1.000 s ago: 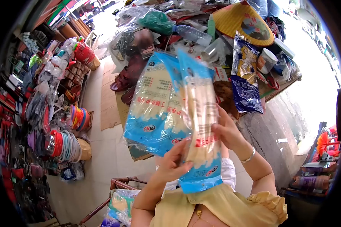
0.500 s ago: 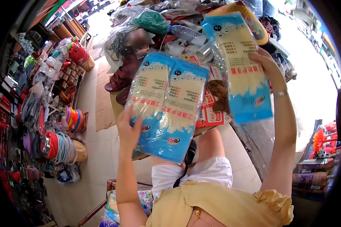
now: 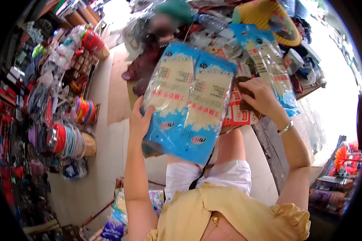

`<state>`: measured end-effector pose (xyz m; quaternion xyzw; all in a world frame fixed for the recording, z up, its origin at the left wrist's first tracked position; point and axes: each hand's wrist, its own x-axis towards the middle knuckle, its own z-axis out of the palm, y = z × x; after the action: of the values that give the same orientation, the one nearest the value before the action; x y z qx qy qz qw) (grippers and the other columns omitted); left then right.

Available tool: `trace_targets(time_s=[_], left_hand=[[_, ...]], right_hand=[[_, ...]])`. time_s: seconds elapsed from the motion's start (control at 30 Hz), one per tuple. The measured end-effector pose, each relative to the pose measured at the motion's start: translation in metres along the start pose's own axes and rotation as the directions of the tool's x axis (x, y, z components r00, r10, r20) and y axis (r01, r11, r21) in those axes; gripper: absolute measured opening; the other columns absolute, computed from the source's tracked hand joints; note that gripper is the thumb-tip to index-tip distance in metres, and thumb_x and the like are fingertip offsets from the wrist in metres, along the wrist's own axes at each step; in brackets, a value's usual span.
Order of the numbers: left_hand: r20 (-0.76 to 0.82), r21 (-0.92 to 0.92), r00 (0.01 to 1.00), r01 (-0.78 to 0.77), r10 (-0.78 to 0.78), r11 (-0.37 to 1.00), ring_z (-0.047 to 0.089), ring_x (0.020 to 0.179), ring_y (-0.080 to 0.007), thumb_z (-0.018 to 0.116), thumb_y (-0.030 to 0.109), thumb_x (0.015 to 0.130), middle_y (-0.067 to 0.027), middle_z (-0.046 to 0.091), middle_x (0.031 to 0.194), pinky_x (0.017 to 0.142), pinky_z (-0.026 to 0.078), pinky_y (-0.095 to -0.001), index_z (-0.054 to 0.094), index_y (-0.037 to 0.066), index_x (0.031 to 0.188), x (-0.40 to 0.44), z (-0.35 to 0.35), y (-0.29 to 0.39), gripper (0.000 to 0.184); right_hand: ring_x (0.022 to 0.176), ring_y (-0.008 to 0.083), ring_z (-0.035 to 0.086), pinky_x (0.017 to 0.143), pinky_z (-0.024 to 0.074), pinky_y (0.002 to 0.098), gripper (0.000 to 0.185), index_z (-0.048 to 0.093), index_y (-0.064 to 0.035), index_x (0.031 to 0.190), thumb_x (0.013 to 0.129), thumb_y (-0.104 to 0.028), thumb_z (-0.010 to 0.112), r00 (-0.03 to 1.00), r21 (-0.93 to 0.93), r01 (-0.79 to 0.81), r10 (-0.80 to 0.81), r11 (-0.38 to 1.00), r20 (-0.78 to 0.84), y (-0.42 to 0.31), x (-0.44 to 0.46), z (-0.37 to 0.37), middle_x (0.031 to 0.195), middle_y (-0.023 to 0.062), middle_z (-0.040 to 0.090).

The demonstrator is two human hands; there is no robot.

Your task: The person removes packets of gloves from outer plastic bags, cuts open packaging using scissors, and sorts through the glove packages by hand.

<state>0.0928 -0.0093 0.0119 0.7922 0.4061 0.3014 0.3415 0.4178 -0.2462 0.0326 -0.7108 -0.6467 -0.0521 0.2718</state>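
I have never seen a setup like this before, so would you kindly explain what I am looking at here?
Of course. There is no machine: a person works with two bare hands and wears one camera on the head, so this view looks forward and down past their own arms. The left hand holds two blue-and-cream packets, side by side, by their left edge. The right hand is at something brown; I cannot tell whether it grips it. Beyond the hands is a crowded heap of goods, with a third packet, a yellow hat and a clear plastic bottle on it.
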Motion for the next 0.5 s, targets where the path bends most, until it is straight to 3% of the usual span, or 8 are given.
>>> trace_targets(time_s=[0.1, 0.17, 0.2, 0.27, 0.33, 0.4, 0.43, 0.5], left_hand=[[-0.023, 0.01, 0.999, 0.028, -0.027, 1.0, 0.047, 0.116, -0.0291, 0.063, 0.021, 0.078, -0.0177, 0.05, 0.124, 0.097, 0.036, -0.0348, 0.044, 0.0, 0.127, -0.022, -0.01, -0.011, 0.056], [0.042, 0.198, 0.947, -0.319, 0.318, 0.927, 0.045, 0.117, -0.0311, 0.072, 0.018, 0.069, -0.016, 0.048, 0.126, 0.098, 0.036, -0.0375, 0.047, 0.005, 0.126, -0.04, -0.023, -0.007, 0.063], [0.042, 0.208, 0.954, -0.3, 0.298, 0.931, 0.045, 0.117, -0.0311, 0.072, 0.018, 0.069, -0.016, 0.048, 0.126, 0.098, 0.036, -0.0375, 0.047, 0.005, 0.126, -0.051, -0.029, -0.006, 0.063], [0.231, 0.325, 0.858, -0.512, 0.458, 0.795, 0.046, 0.115, -0.0325, 0.081, 0.022, 0.055, -0.0149, 0.049, 0.125, 0.095, 0.036, -0.041, 0.056, 0.013, 0.119, -0.073, -0.038, -0.002, 0.069], [0.24, 0.365, 0.833, -0.553, 0.498, 0.749, 0.047, 0.114, -0.0306, 0.081, 0.021, 0.055, -0.0117, 0.052, 0.122, 0.095, 0.036, -0.041, 0.062, 0.015, 0.108, -0.078, -0.037, -0.008, 0.056], [0.152, 0.314, 0.8, -0.596, 0.581, 0.739, 0.049, 0.111, -0.0298, 0.077, 0.015, 0.061, -0.0082, 0.057, 0.115, 0.092, 0.038, -0.041, 0.065, 0.011, 0.09, -0.071, -0.032, -0.03, 0.032], [0.152, 0.314, 0.798, -0.598, 0.583, 0.737, 0.049, 0.111, -0.0298, 0.077, 0.015, 0.061, -0.0082, 0.057, 0.115, 0.092, 0.038, -0.041, 0.065, 0.011, 0.09, -0.067, -0.032, -0.026, 0.032], [0.093, 0.298, 0.782, -0.612, 0.616, 0.732, 0.056, 0.096, -0.027, 0.072, 0.009, 0.066, -0.0051, 0.063, 0.096, 0.084, 0.041, -0.0395, 0.061, 0.008, 0.076, -0.061, -0.028, -0.013, 0.015]], right_hand=[[0.1, 0.0296, 0.052, 0.09, 0.038, 0.0398, 0.033, 0.061, -0.0025, 0.103, 0.073, -0.016, 0.066, 0.998, -0.052, -0.06, 0.059, 0.997, -0.013, -0.003, -0.009, 0.0, 0.1, 0.0127, 0.06], [0.104, 0.0302, 0.05, 0.092, 0.0373, 0.0398, 0.036, 0.06, -0.003, 0.106, 0.073, -0.016, 0.066, 0.999, -0.142, -0.036, 0.032, 0.989, -0.026, -0.004, -0.018, -0.001, 0.108, 0.0127, 0.058], [0.108, 0.0299, 0.049, 0.094, 0.0365, 0.0393, 0.037, 0.06, -0.0031, 0.107, 0.073, -0.015, 0.067, 0.999, -0.153, -0.048, 0.043, 0.987, -0.033, -0.004, -0.023, -0.001, 0.11, 0.0119, 0.058], [0.109, 0.0301, 0.049, 0.094, 0.0363, 0.0396, 0.036, 0.06, -0.0037, 0.107, 0.073, -0.014, 0.067, 0.995, -0.102, -0.061, 0.053, 0.993, -0.08, -0.005, -0.03, 0.002, 0.11, 0.0115, 0.059], [0.108, 0.03, 0.05, 0.094, 0.0367, 0.0399, 0.036, 0.06, -0.0045, 0.107, 0.072, -0.012, 0.067, 0.995, -0.064, -0.033, 0.027, 0.997, -0.093, -0.012, -0.031, 0.007, 0.109, 0.0113, 0.059], [0.108, 0.0298, 0.05, 0.094, 0.0371, 0.0403, 0.037, 0.06, -0.0053, 0.107, 0.071, -0.011, 0.068, 0.993, -0.034, -0.008, 0.004, 0.999, -0.12, -0.027, -0.031, 0.012, 0.108, 0.011, 0.06], [0.107, 0.0292, 0.051, 0.093, 0.0376, 0.0405, 0.037, 0.061, -0.0063, 0.106, 0.07, -0.01, 0.068, 0.994, -0.002, 0.039, -0.039, 0.999, -0.101, -0.042, -0.029, 0.017, 0.107, 0.0105, 0.06], [0.107, 0.0282, 0.051, 0.093, 0.0382, 0.0411, 0.04, 0.061, -0.0085, 0.106, 0.067, -0.009, 0.07, 0.989, 0.058, 0.134, -0.13, 0.989, -0.07, -0.068, -0.027, 0.027, 0.106, 0.0087, 0.06]])
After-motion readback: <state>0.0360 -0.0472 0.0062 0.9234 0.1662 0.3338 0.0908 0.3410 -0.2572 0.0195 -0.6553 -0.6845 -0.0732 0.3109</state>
